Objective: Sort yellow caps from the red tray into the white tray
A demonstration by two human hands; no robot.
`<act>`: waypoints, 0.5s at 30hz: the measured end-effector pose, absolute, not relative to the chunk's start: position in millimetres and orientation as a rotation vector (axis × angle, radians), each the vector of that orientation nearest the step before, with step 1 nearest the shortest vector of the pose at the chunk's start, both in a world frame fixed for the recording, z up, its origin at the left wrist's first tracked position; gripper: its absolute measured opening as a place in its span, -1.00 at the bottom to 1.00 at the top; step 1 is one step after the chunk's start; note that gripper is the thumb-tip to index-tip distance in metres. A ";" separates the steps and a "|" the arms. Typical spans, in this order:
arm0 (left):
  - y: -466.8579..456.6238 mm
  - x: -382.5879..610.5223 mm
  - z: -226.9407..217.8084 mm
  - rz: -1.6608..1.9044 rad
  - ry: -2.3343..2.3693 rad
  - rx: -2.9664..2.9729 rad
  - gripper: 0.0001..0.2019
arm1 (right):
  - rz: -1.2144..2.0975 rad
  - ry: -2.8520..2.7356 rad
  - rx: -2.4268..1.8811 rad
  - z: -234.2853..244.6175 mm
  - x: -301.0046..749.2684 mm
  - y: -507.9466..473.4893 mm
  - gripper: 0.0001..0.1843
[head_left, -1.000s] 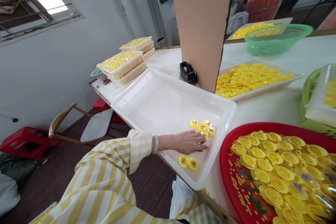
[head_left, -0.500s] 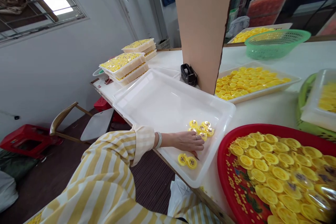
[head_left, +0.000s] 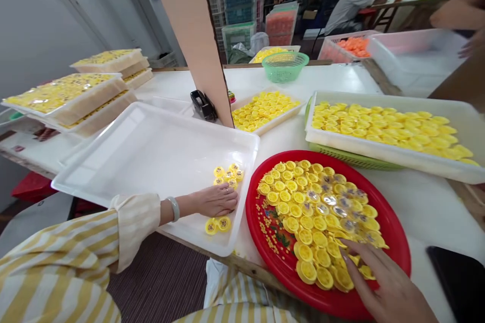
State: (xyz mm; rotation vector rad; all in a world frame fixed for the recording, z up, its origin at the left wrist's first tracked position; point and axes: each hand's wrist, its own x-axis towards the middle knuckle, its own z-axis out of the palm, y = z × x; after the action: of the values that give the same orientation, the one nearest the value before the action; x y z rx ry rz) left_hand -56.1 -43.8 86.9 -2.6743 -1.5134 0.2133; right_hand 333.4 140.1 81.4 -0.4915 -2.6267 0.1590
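In the large white tray (head_left: pixel 159 146), my left hand (head_left: pixel 217 201) rests palm down, its fingers lying flat near the tray's right wall. Just beyond it sits a small cluster of round yellow cases (head_left: pixel 229 175) with printed faces, some partly under the hand. Two more yellow cases (head_left: pixel 217 225) lie on its near side. My right hand (head_left: pixel 386 277) reaches over the round red tray (head_left: pixel 397 257), thumb and fingers apart, fingertips at the pile of yellow round cases (head_left: pixel 318 222). Some of those have clear, shiny tops. Nothing is visibly held in either hand.
A long white tray (head_left: pixel 470 126) of yellow pieces rests on a green basket (head_left: pixel 356 156). Stacked full trays (head_left: pixel 87 101) stand left. A cardboard panel (head_left: pixel 189 25) rises beside a black tape dispenser (head_left: pixel 203 105). A dark phone-like slab (head_left: pixel 456 282) lies right. Other people sit behind.
The view has swung right, bringing the whole red tray and my right hand into sight. My left hand stays in the white tray beside the same yellow cases.
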 end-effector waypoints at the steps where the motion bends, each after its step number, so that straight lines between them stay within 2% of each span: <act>1: -43.2 -53.5 86.1 0.225 -1.541 -2.655 -0.78 | 0.150 -2.625 -0.508 80.3 334.8 139.3 -0.61; 15: -45.2 -40.2 85.1 0.272 -1.694 -2.510 -0.81 | 0.328 -2.597 -0.530 89.1 321.8 137.7 -0.69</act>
State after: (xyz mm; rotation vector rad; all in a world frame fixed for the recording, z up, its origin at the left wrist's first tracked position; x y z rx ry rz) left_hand -40.2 -45.2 85.1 -2.5101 -1.6936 0.2717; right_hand 321.8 137.7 89.1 -0.5301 -2.5971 0.3282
